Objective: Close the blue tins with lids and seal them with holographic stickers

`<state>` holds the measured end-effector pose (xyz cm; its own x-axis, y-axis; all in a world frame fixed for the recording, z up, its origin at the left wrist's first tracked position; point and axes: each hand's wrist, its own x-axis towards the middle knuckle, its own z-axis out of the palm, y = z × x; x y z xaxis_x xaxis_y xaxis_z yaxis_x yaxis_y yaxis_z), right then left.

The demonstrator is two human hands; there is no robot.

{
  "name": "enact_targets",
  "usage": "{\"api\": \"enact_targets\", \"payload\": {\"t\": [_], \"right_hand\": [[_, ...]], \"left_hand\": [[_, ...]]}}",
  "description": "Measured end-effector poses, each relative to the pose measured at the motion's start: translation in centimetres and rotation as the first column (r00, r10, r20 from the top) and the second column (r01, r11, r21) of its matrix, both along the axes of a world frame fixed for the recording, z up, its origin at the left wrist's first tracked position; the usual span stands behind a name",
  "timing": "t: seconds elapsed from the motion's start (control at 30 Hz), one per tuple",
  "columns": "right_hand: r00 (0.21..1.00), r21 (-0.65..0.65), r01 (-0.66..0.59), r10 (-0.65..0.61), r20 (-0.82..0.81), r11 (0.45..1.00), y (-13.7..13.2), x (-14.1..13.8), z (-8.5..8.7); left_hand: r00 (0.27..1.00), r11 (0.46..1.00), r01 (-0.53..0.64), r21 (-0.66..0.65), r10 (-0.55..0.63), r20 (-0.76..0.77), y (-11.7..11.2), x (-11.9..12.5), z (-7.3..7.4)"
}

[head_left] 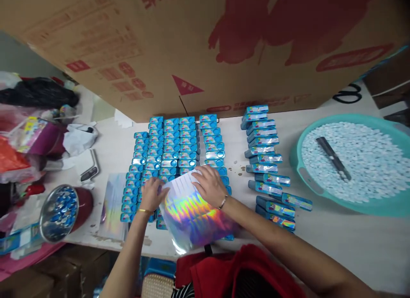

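A: Where is the rainbow-sheened sheet (pixel 198 219) as the worker in the red garment (pixel 218 272) handles it?

B: It lies aslant over the near end of the block of blue cases (pixel 173 146), which stands in close columns on a pale table (pixel 346 251).

A: And the hands?

B: The worker's right hand (pixel 209 186), a band at its wrist, spreads its fingers across the sheet's far right corner. The left hand (pixel 152 196) is at the far left corner, thumb out and fingers bent; whether it pinches the sheet cannot be told.

A: What is pictured right of the block?

B: Past a gap, a looser column of cases (pixel 267 165); farther right, a teal basin (pixel 307 182) of small pale pieces (pixel 371 165), a dark tool (pixel 333 157) resting on them.

A: Left of it?

B: A second shiny sheet (pixel 113 208) lies near the block. Farther left, a metal pot (pixel 86 206) contains blue pieces (pixel 65 206). Behind the block rises a printed cardboard box (pixel 153 71).
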<state>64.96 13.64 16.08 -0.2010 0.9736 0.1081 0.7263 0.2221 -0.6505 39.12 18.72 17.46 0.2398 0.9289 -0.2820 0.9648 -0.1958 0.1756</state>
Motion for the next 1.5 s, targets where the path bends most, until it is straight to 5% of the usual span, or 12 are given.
{"api": "enact_targets", "payload": {"t": [0.2,0.47,0.63,0.77,0.87,0.93,1.0,1.07,1.13,1.2,1.33,1.5], "right_hand": [[0.995,-0.14,-0.078,0.087,0.054,0.987,2.2,-3.2,-0.9],[0.989,-0.238,0.072,-0.039,0.14,0.969,2.4,-0.7,-2.5],[0.984,-0.233,0.088,-0.048,0.173,0.968,2.8,-0.6,-3.3],[0.977,-0.193,0.078,-0.036,0.211,0.978,2.9,-0.8,-4.0],[0.982,-0.162,0.06,-0.028,0.189,0.985,2.7,-0.7,-4.6],[0.996,-0.098,0.057,-0.049,0.079,0.994,2.4,-0.5,-4.6],[0.988,-0.014,0.08,-0.081,-0.131,0.997,1.8,-0.1,-4.3],[0.921,0.011,0.116,-0.103,-0.375,0.993,1.2,0.1,-3.5],[0.824,-0.067,0.154,-0.166,-0.541,0.986,0.8,0.3,-2.7],[0.739,-0.206,0.184,-0.274,-0.616,0.961,0.7,0.3,-2.0],[0.581,-0.408,0.24,-0.467,-0.667,0.881,1.8,0.7,-1.8],[0.522,-0.385,0.325,-0.503,-0.689,0.864,5.3,4.0,-1.9]], "left_hand": [[0.953,0.983,0.099,-0.154,-0.05,0.298,-0.2,2.5,-1.0],[0.836,0.835,0.493,0.245,-0.532,0.132,0.9,6.7,-3.1],[0.825,0.789,0.485,0.378,-0.556,0.1,-0.5,7.0,-3.9],[0.822,0.826,0.434,0.36,-0.526,0.217,-3.6,6.7,-2.9],[0.804,0.918,0.274,0.286,-0.382,0.455,-5.9,6.9,-1.0],[0.736,0.978,-0.032,0.206,-0.116,0.667,-6.4,7.6,0.2],[0.513,0.924,-0.381,0.015,0.198,0.835,-5.9,8.6,1.0],[0.229,0.801,-0.555,-0.222,0.404,0.886,-4.7,9.8,1.3],[0.046,0.717,-0.583,-0.382,0.499,0.865,-3.2,11.0,1.1],[-0.031,0.678,-0.568,-0.465,0.548,0.836,-1.9,12.0,0.7],[-0.073,0.652,-0.516,-0.555,0.613,0.787,-0.2,13.5,-0.5],[-0.012,0.705,-0.484,-0.519,0.587,0.809,3.6,16.3,-2.1]]}}
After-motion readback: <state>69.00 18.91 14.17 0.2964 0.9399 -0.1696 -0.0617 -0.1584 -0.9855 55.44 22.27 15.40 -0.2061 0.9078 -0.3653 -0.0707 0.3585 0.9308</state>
